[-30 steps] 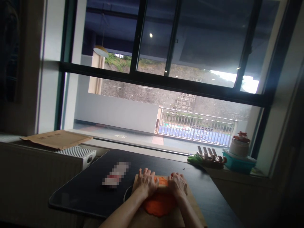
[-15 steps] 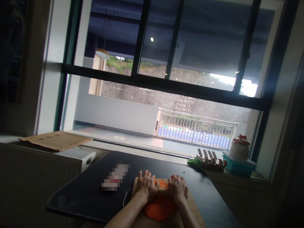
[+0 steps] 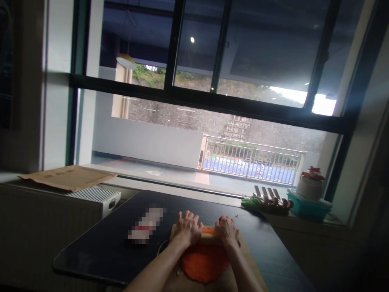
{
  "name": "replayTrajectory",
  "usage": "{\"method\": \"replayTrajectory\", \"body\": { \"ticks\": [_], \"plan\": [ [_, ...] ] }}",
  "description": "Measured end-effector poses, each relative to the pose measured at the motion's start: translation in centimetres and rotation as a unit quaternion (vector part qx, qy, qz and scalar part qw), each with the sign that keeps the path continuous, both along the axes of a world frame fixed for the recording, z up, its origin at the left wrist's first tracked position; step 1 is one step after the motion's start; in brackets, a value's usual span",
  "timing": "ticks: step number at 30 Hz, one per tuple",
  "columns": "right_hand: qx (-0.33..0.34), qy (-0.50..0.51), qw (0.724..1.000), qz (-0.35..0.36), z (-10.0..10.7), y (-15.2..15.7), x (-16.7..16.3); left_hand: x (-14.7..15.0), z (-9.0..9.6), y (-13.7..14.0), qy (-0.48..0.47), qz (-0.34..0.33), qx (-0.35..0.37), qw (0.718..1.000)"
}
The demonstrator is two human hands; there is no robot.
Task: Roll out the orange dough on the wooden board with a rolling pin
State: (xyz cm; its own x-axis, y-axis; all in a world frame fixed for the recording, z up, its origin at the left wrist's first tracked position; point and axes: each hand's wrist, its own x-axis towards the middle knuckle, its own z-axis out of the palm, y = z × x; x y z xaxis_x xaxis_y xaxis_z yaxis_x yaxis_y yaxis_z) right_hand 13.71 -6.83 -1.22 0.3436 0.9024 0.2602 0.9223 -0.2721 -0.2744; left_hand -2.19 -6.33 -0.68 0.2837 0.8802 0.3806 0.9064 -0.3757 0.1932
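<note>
A: Where do we have the flat, round-edged orange dough-like sheet (image 3: 205,263)?

B: On the pale tan wooden board (image 3: 180,281), which lies on the dark, smooth-looking tabletop (image 3: 100,243). The light wooden rolling pin (image 3: 209,239) lies across the sheet; orange shows both beyond it and nearer us.

A: How do our bare left hand (image 3: 189,229) and bare right hand (image 3: 227,231) stand?

B: Both palm down over the pin, a gap between them, fingers part-curled. Undersides hidden; we cannot tell how tightly they wrap it.

A: What could go wrong?

B: We judge uneven pressure the likeliest fault: one hand bearing harder would leave the sheet thinner on that side. If its surface is tacky, it may cling to the pin and tear. Hard pushing could slide the board, should the tabletop give little grip.
</note>
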Motion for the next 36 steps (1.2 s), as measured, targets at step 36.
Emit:
{"method": "replayTrajectory", "body": {
  "ticks": [36],
  "plan": [
    [-0.005,-0.003,1.000,0.012,0.3,2.6,0.2,0.4,0.7,3.1,-0.007,0.042,-0.062,0.997]
  ]
}}
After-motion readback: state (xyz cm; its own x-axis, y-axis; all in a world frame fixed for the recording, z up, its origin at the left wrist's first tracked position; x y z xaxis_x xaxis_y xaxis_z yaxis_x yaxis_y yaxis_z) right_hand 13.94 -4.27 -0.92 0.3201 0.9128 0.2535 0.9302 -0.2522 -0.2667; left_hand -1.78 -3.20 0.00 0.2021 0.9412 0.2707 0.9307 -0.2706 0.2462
